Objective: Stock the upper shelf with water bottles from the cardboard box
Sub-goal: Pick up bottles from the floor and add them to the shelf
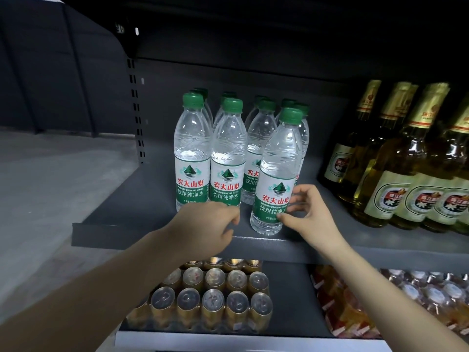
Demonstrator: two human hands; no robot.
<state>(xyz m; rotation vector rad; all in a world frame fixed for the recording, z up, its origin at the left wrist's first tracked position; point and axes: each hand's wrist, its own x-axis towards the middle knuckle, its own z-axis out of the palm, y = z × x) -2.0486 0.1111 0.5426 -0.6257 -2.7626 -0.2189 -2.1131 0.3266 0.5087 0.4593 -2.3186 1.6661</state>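
— Where's the bottle this person is handling?

— At the front of the upper shelf (157, 226), near the lip. It's the nearest water bottle (275, 179), green cap, clear body, white and green label, and it leans a little to the left at the base, not quite plumb. The right hand (308, 212) is at its lower right side: thumb tip on the label near the bottom, fingers curled loosely beside it. Whether that grip truly clasps the bottle or only touches it, I cannot tell from here.

— And the left hand?

— The left hand (212, 224) hangs over the shelf's front edge, just left of that bottle, fingers curled inward, grasping nothing I can see. It isn't touching the bottle.

— Are others already up there?

— Yes, a cluster of stocked bottles (210, 153) stands upright behind and to the left, in rows running back toward the rear panel. The leaning one stands in front of the rightmost row.

— What else is about?

— To the right on the same shelf, tall beer bottles (396, 158) with gold foil necks, well apart from the water. On the shelf below, gold cans (213, 298) in shrink wrap, and right of them wrapped packs (396, 301) of something orange that I can't make out.
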